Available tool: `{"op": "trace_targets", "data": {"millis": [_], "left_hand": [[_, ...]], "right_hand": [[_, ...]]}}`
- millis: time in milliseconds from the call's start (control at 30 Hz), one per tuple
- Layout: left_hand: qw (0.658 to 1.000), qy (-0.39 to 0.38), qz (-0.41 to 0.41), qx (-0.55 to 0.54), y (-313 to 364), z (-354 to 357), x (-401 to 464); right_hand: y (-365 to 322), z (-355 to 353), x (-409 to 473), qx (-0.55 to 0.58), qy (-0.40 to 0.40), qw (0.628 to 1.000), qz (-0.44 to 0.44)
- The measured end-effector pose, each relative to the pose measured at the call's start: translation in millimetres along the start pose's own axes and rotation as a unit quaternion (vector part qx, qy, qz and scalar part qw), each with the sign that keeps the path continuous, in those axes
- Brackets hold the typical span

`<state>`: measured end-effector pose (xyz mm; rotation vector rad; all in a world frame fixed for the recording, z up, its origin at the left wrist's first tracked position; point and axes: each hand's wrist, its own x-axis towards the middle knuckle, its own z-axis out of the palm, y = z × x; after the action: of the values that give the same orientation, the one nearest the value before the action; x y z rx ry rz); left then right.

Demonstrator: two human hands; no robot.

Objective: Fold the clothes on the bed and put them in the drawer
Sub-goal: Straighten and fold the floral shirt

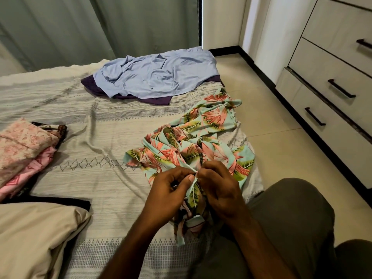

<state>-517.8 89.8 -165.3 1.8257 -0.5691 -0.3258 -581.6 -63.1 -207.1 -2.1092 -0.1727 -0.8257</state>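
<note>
Floral garment (199, 141), mint with pink and green leaf print, crumpled at lower centre-right of frame on the bed (96, 178), one end trailing up toward right edge of mattress, other end bunched under the hands. Left hand (169, 190) and right hand (219, 186) side by side at lower centre, each grip closed on the same fabric edge, thumb and fingertips pinching a small fold between them; knuckles nearly touching. Light blue shirt (157, 75) spread flat at upper centre of frame, lying on top of a purple garment (159, 100) that shows only at its edges. Pink stack of clothes (22, 146) at left edge, a dark patterned piece peeking out behind it. Beige pillow (34, 234) in lower left corner. Olive-trousered knee (289, 218) at lower right, overhanging the tiled floor (261, 117). White drawer unit (332, 81) with dark bar handles along right edge, drawers closed. Grey-green curtain (80, 27) across upper left.
</note>
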Motion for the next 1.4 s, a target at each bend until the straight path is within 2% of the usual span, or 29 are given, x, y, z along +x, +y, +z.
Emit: {"op": "trace_targets", "data": {"millis": [67,167,267,333,400,500,600,800,867,967,1100,1200,1300,1400], "left_hand": [[1.000,-0.002,-0.011,-0.018,-1,1,1],[0.994,0.039,-0.055,-0.089,1,5,1],[0.958,0.077,-0.134,-0.242,4,7,4],[0.943,0.091,-0.156,-0.280,3,5,6],[0.956,0.072,-0.154,-0.239,-2,1,6],[0.987,0.036,-0.129,-0.085,-8,-3,4],[0.991,0.041,-0.131,0.001,-18,-9,8],[0.979,0.098,-0.169,-0.051,-29,-16,15],[0.965,0.132,-0.173,-0.143,-22,-17,17],[0.934,0.132,-0.188,-0.274,-11,-20,23],[0.959,0.082,-0.177,-0.204,-9,-20,25],[0.963,0.085,-0.183,-0.177,-17,-23,27],[0.977,0.105,-0.135,-0.127,-19,-25,28],[0.987,0.118,-0.076,-0.078,-14,-25,28]], "right_hand": [[-1,0,2,0.008,0.005,1.000,0.018],[-1,-1,1,0.010,0.015,0.997,0.080],[-1,-5,0,0.027,0.005,0.991,0.130],[0,-7,1,0.066,0.004,0.987,0.149],[0,-7,2,0.086,0.002,0.985,0.151],[1,-5,2,0.077,-0.019,0.985,0.153],[4,-1,1,0.053,-0.037,0.987,0.146],[8,0,0,0.042,-0.045,0.987,0.148],[9,-1,1,0.049,-0.046,0.986,0.156],[7,-1,3,0.065,-0.038,0.980,0.182],[8,-3,4,0.046,-0.006,0.983,0.179],[10,-3,4,0.042,0.011,0.984,0.171],[12,-3,4,0.035,0.004,0.989,0.147],[7,-2,4,0.005,-0.034,0.996,0.078]]}}
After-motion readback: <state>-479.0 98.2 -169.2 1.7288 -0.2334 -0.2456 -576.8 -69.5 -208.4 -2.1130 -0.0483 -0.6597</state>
